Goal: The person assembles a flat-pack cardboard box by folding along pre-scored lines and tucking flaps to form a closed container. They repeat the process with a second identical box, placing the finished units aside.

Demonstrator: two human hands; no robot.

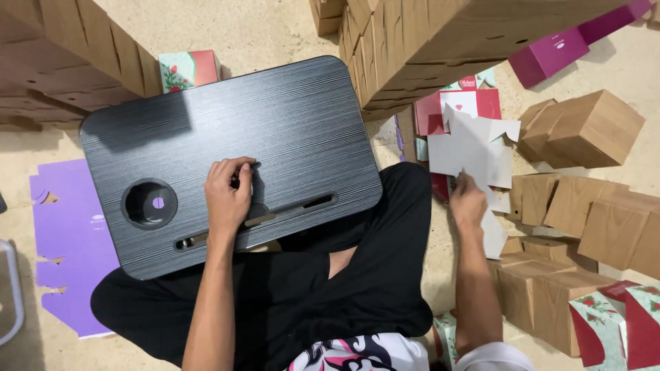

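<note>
One lap desk [275, 117], two hands [230, 196]

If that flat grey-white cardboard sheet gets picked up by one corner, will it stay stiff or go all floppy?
Probably floppy. The flat cardboard sheet looks thin and has cut flaps sticking out at its edges, so it would likely bend or droop. It seems light, since the right hand touches only its lower edge. Being flat, it should slide on the stack beneath, not roll.

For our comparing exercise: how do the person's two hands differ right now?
The left hand rests curled on the black lap desk; the right hand reaches out to the side. The left touches no card; the right touches a flat grey card cutout. Both are bare.
</note>
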